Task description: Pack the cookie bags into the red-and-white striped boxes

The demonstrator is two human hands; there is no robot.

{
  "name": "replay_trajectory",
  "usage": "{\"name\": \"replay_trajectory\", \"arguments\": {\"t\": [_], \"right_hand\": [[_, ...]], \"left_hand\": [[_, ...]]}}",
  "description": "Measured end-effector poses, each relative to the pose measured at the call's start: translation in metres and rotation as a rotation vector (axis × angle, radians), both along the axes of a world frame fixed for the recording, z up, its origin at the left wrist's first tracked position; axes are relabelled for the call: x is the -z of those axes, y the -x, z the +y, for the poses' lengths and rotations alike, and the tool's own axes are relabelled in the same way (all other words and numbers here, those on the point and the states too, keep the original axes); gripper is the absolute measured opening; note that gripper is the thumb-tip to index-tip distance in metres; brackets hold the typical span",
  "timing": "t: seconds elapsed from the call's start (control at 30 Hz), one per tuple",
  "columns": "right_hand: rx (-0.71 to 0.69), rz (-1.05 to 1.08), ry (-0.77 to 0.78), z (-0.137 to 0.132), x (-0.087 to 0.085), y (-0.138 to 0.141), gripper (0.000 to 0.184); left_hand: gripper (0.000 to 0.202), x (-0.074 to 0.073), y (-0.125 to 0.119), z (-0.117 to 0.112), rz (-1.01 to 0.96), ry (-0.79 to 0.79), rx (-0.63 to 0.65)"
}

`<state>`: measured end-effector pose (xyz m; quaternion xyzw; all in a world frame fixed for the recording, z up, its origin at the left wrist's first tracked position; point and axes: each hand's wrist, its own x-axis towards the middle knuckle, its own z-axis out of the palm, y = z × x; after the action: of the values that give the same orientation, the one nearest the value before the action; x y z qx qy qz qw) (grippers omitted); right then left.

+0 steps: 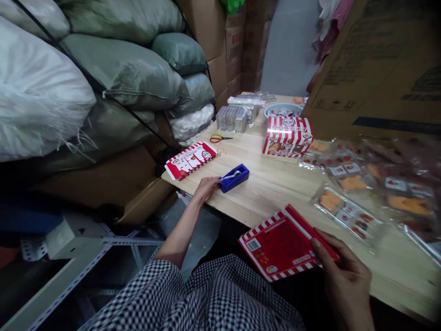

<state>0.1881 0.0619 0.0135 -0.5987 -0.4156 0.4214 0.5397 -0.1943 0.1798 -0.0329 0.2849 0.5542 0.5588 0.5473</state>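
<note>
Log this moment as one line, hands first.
Left hand: at near end of blue tape dispenser | Right hand: gripping red-and-white package | Table: scissors, clear packs

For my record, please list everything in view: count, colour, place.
Table: 1, pale wood, centre
Held box: 1, red-white, near right
Dispenser: 1, blue, table's near edge
Flat boxes: 1 stack, red-white, table's left
Scissors: 1, red-yellow handles, beyond flat boxes
Standing box: 1, red-white, table's back
Basin: 1, blue, behind standing box
Cases: several, clear, far end
Packs: several, clear, orange contents, table's right
Sacks: several, green-white, left
Cartons: several, brown, back and right
Frame: 1, grey, lower left
Cloth: count unclear, pink, top right
Shirt: 1, black-white check, bottom
Left hand: 1, at dispenser
Right hand: 1, on held box
</note>
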Motion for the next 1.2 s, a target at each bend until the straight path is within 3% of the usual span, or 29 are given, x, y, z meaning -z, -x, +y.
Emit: {"name": "replay_trajectory", "arguments": {"t": [0.23, 0.37, 0.63, 0.73, 0.87, 1.0, 1.1, 1.2], "right_hand": [[0.008, 0.019, 0.028, 0.001, 0.000, -0.001, 0.040], [0.025, 0.009, 0.051, 0.001, -0.002, -0.003, 0.041], [0.020, 0.017, 0.069, -0.003, -0.001, -0.004, 0.044], [-0.036, -0.009, 0.066, -0.003, 0.003, -0.006, 0.044], [-0.081, -0.003, 0.039, 0.000, 0.007, -0.009, 0.042], [-0.059, -0.049, -0.082, 0.003, -0.004, -0.008, 0.036], [0.097, -0.180, -0.271, 0.009, -0.022, -0.005, 0.027], [0.176, -0.339, -0.506, 0.021, -0.034, 0.002, 0.019]], "left_hand": [[0.026, 0.003, 0.007, 0.000, -0.012, 0.012, 0.074], [0.038, 0.001, 0.017, -0.003, -0.001, 0.031, 0.191], [0.039, -0.004, 0.024, 0.003, 0.130, 0.005, 0.319], [0.034, -0.001, 0.020, 0.000, 0.251, -0.047, 0.283], [0.023, 0.002, 0.015, -0.012, 0.454, -0.144, 0.139], [0.017, 0.002, 0.005, -0.028, 0.572, -0.225, -0.052], [0.018, -0.008, -0.016, -0.038, 0.577, -0.263, -0.093], [0.019, -0.031, -0.054, -0.046, 0.510, -0.312, -0.070]]}}
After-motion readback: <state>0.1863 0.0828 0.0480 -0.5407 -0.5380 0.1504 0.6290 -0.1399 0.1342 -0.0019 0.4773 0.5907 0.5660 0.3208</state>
